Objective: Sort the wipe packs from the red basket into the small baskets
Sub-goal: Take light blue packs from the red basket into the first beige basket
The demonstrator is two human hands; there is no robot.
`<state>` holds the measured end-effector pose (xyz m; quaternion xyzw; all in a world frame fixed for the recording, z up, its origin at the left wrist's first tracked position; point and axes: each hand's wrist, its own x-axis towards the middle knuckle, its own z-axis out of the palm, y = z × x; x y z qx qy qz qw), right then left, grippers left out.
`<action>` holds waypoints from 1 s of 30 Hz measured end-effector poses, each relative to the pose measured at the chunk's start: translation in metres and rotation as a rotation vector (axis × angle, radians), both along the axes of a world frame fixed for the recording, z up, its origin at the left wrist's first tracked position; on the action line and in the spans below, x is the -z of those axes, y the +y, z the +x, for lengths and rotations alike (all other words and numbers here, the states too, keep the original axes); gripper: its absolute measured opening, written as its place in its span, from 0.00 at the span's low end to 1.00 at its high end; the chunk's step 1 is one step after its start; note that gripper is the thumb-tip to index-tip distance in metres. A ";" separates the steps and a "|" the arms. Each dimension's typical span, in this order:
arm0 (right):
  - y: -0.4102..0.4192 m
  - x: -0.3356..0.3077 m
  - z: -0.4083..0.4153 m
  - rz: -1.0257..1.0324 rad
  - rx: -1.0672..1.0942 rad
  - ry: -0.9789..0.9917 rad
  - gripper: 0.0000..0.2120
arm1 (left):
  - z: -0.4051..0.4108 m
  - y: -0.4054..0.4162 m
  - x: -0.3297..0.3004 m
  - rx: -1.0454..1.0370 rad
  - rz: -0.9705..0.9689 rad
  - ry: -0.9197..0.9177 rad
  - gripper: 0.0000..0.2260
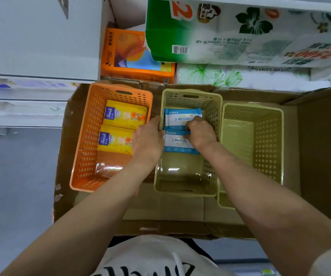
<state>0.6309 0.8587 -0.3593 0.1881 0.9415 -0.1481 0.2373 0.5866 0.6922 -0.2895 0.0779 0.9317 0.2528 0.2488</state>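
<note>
Both forearms reach up-frame from bottom; left hand and right hand each grasp the near blue wipe pack in the middle green basket. I judge its long axis runs left-right, between the hands; right hand reaches deeper.

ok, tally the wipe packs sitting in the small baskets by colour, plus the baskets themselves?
Yellow wipe packs: 2, in the orange basket
Blue-and-white wipe packs: 2, in the middle green basket
Orange baskets: 1
Pale green baskets: 2, the right green basket holding no packs
Total: 4 packs, 3 baskets
</note>
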 end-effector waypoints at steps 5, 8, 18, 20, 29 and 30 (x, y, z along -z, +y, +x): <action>0.012 -0.004 0.000 -0.024 -0.081 0.014 0.16 | 0.001 -0.005 0.007 -0.294 0.266 -0.298 0.18; 0.017 -0.008 -0.002 -0.019 -0.092 0.031 0.15 | 0.006 -0.002 0.006 -0.369 0.349 -0.339 0.19; 0.007 -0.007 0.008 0.040 -0.126 0.005 0.14 | 0.003 -0.008 0.007 -0.222 0.213 -0.233 0.15; 0.002 -0.006 0.011 0.059 -0.116 0.013 0.14 | 0.003 -0.008 0.007 -0.228 0.202 -0.244 0.15; -0.011 -0.005 0.021 -0.027 0.015 0.002 0.23 | -0.001 -0.010 0.009 -0.194 0.143 -0.223 0.15; -0.012 -0.004 0.022 -0.026 0.022 0.002 0.23 | -0.001 -0.010 0.009 -0.188 0.141 -0.219 0.15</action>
